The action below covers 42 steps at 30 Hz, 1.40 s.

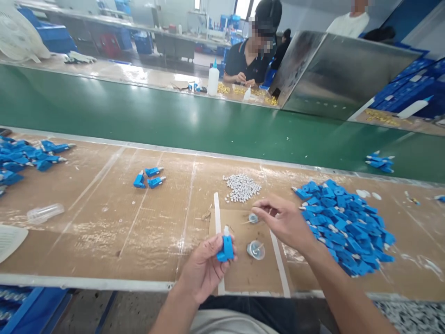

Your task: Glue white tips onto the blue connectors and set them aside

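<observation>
My left hand (207,262) is closed round a blue plastic part with a white tip (227,248), held upright above the cardboard mat (239,278). My right hand (283,222) is pinched, its fingertips over a small clear cup (253,218); whatever it grips is too small to make out. A thin stick shows beside that cup. Nearer to me stands a second clear cup (256,250) with a stick leaning in it. Just beyond the hands lies a heap of small whitish pieces (242,188).
A large pile of blue parts (344,222) lies to the right, another pile (28,155) at far left. Several loose blue parts (149,178) sit left of centre. A green conveyor belt (167,116) crosses beyond the table; a co-worker (253,51) works behind it.
</observation>
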Available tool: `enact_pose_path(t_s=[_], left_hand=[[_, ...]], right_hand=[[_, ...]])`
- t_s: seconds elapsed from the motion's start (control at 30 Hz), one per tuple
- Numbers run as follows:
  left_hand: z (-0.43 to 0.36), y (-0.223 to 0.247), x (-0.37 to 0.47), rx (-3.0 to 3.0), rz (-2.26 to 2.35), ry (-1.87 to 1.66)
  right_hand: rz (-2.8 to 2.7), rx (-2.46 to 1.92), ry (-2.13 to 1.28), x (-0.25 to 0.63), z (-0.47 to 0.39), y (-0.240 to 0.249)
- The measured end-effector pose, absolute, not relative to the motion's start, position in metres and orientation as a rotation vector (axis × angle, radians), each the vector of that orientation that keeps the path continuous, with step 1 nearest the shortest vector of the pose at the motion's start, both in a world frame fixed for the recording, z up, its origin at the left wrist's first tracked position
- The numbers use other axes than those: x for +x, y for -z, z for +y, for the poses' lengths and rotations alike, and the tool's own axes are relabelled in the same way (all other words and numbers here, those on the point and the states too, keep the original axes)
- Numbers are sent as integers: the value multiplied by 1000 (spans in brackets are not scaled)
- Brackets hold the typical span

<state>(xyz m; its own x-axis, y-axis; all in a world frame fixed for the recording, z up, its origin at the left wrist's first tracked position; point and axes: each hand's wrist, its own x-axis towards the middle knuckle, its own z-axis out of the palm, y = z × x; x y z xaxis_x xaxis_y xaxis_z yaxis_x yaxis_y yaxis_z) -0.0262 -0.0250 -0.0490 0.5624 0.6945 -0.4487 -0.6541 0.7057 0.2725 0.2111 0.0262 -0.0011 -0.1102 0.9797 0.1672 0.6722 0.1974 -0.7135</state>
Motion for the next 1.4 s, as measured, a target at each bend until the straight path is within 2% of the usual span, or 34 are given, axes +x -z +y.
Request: enact_pose_path(t_s=[0.17, 0.5, 0.7, 0.9, 1.1, 1.4], left_hand=[[-27, 53, -24, 91, 547, -842], [-29, 52, -20, 111, 571, -833], [-25, 53, -23, 78, 582, -806], [-22, 48, -28, 37, 563, -861], [-17, 23, -21, 82, 557, -902], [-22, -3, 8, 265, 523, -904]], right_hand=[[-2257, -1526, -502, 176, 77, 7], [-2332, -1656, -474, 150, 100, 33], [-2260, -1657, -540, 139, 103, 29], [-2049, -1501, -832, 159, 88, 2], [-1341, -1093, -1467, 183, 33, -21], [-1048, -968, -1558, 188, -21, -35]])
